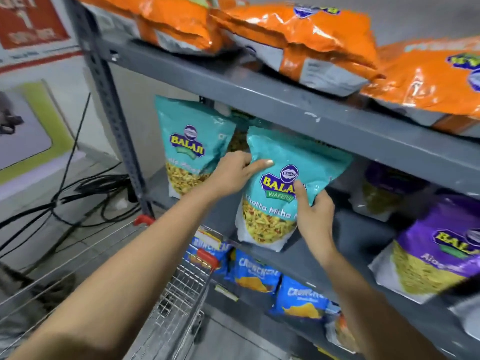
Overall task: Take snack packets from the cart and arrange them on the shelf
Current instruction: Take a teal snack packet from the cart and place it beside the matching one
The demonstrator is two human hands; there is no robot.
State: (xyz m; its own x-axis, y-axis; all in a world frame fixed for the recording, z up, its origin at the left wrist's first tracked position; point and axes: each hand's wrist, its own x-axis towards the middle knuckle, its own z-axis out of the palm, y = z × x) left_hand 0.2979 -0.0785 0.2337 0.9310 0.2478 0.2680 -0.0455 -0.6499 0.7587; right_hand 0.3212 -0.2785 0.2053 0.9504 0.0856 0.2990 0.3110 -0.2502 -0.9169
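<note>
Now both hands (235, 170) (315, 211) hold one of two teal packets (283, 188) upright on the shelf (298, 105).

A teal packet (283, 188) is standing at the middle shelf's (345, 224) front edge, blocking that spot. Bare shelf is lying open between it and the purple packet (441, 245) to its right. Overhead, the upper shelf board (285, 100) is capping the headroom. Another teal packet (187, 146) is filling the left end.
</note>
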